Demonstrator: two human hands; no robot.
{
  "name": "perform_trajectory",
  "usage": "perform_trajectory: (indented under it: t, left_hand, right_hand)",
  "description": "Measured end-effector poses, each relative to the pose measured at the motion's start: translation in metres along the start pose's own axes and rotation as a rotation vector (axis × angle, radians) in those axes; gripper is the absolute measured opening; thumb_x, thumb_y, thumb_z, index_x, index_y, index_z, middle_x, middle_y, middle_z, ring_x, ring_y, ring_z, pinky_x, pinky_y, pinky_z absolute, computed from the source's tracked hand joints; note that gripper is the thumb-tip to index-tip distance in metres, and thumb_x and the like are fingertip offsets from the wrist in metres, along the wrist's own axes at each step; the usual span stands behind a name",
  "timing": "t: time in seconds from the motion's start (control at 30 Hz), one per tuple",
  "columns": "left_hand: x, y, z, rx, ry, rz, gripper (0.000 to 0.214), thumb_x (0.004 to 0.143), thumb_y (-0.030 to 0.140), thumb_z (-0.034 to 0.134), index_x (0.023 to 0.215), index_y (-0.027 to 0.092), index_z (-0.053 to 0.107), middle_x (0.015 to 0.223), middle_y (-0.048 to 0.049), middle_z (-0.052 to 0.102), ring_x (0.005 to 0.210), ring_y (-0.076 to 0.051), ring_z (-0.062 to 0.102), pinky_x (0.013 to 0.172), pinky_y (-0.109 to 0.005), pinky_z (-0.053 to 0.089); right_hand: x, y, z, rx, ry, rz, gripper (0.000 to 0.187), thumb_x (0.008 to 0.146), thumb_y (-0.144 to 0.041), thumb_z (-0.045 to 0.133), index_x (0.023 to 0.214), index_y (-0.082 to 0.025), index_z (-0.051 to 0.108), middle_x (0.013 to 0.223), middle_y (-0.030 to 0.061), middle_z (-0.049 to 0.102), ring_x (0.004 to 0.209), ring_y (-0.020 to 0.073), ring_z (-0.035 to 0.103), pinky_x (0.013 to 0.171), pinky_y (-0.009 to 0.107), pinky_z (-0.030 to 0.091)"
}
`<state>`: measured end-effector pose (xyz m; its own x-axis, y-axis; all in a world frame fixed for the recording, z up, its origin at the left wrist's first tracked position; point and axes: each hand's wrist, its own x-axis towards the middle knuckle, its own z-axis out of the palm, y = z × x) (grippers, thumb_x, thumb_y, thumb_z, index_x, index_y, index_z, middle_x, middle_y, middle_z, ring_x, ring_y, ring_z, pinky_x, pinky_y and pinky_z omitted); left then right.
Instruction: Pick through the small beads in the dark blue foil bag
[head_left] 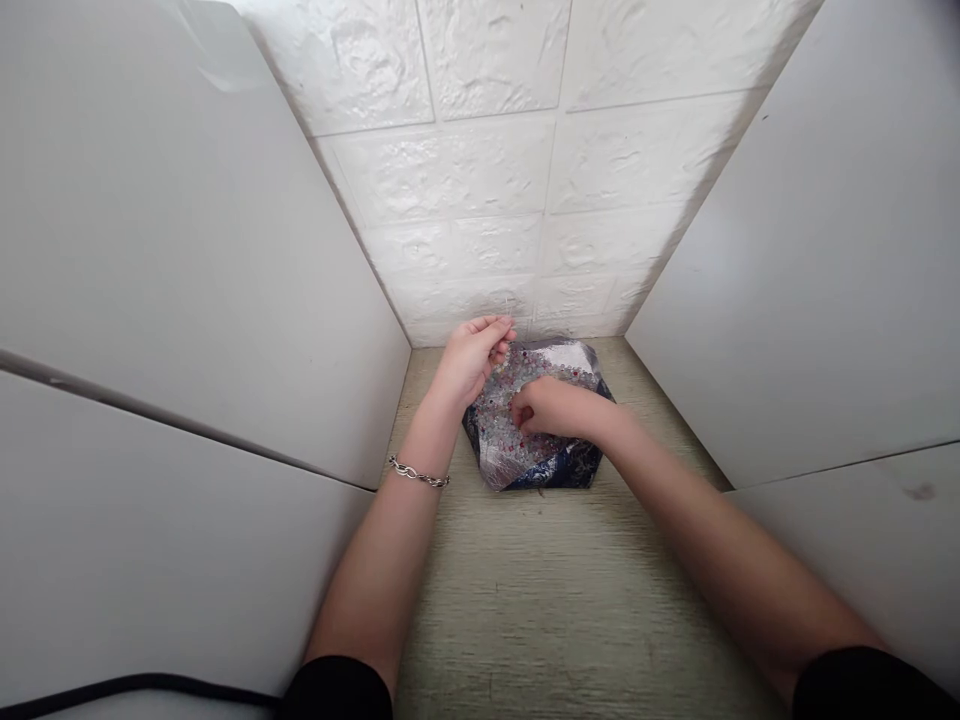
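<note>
A: What is held by the left hand [474,360]?

B: A thin, clear, thread-like strand [507,306] is pinched between its thumb and fingertips, and is seen rising just above them. The hand is raised at the upper left edge of the beads.

A: And where are the beads found?

B: Small round beads [495,412], mostly clear with some red and purple, are spread across the silvery inside of a crinkled dark-blue patterned foil sheet [570,468]. The sheet is laid on a pale greenish wood-grained surface [517,580], near a white brick-textured wall [495,170].

A: How is the right hand [559,407] placed?

B: It is lowered over the middle of the beads, its fingers curled downward. Whether the fingertips are closed, or a bead is gripped, cannot be told.

A: Is anything worn?

B: A silver chain-link bracelet [418,474] is worn on the left forearm.
</note>
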<state>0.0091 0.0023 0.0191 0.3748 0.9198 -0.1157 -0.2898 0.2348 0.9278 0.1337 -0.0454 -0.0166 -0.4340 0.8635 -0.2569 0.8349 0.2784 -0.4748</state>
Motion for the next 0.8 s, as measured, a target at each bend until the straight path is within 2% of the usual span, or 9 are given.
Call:
perform_trajectory:
  t: [0.23, 0.37, 0.53, 0.67, 0.8]
  left_hand:
    - [0.001, -0.001, -0.001, 0.01, -0.006, -0.004, 0.008, 0.071, 0.015, 0.06, 0.066, 0.012, 0.055, 0.058, 0.0038, 0.052, 0.044, 0.0, 0.041, 0.043, -0.015, 0.032]
    - [0.001, -0.001, -0.001, 0.004, -0.011, 0.002, 0.008, 0.073, 0.014, 0.057, 0.066, 0.012, 0.054, 0.058, 0.0035, 0.052, 0.044, 0.0, 0.042, 0.043, -0.015, 0.033]
    - [0.002, -0.002, -0.002, 0.025, 0.004, -0.009, 0.008, 0.073, 0.015, 0.058, 0.067, 0.013, 0.053, 0.059, 0.0033, 0.052, 0.044, 0.0, 0.042, 0.043, -0.014, 0.032]
    - [0.002, -0.004, -0.002, 0.03, -0.014, -0.012, 0.011, 0.069, 0.017, 0.062, 0.065, 0.012, 0.053, 0.057, 0.0028, 0.052, 0.043, 0.0, 0.042, 0.041, -0.014, 0.031]
    - [0.002, -0.007, -0.001, 0.076, -0.042, -0.043, 0.01, 0.067, 0.018, 0.063, 0.063, 0.012, 0.056, 0.056, 0.0022, 0.052, 0.043, 0.0, 0.041, 0.04, -0.015, 0.029]
  right_hand:
    - [0.0, 0.002, 0.001, -0.107, -0.002, 0.051, 0.013, 0.072, -0.014, 0.05, 0.07, -0.016, 0.062, 0.072, 0.0077, 0.064, 0.066, 0.0178, 0.056, 0.06, 0.026, 0.036]
    - [0.0, 0.008, -0.006, -0.098, 0.115, 0.055, 0.014, 0.08, -0.017, 0.041, 0.074, -0.016, 0.053, 0.079, 0.0095, 0.061, 0.068, 0.0171, 0.053, 0.061, 0.027, 0.034]
    - [0.0, 0.015, -0.013, 0.201, 0.268, 0.092, 0.015, 0.085, -0.026, 0.035, 0.075, -0.018, 0.042, 0.076, 0.004, 0.054, 0.066, 0.0132, 0.047, 0.059, 0.024, 0.035]
    - [0.002, 0.017, -0.015, 0.573, 0.346, 0.07, 0.014, 0.085, -0.03, 0.037, 0.076, -0.019, 0.041, 0.064, -0.0028, 0.045, 0.055, 0.0094, 0.042, 0.051, 0.021, 0.035]
    - [0.006, 0.016, -0.017, 1.033, 0.565, 0.042, 0.016, 0.079, -0.033, 0.048, 0.075, -0.018, 0.046, 0.072, -0.0018, 0.051, 0.055, 0.0065, 0.045, 0.055, 0.019, 0.04]
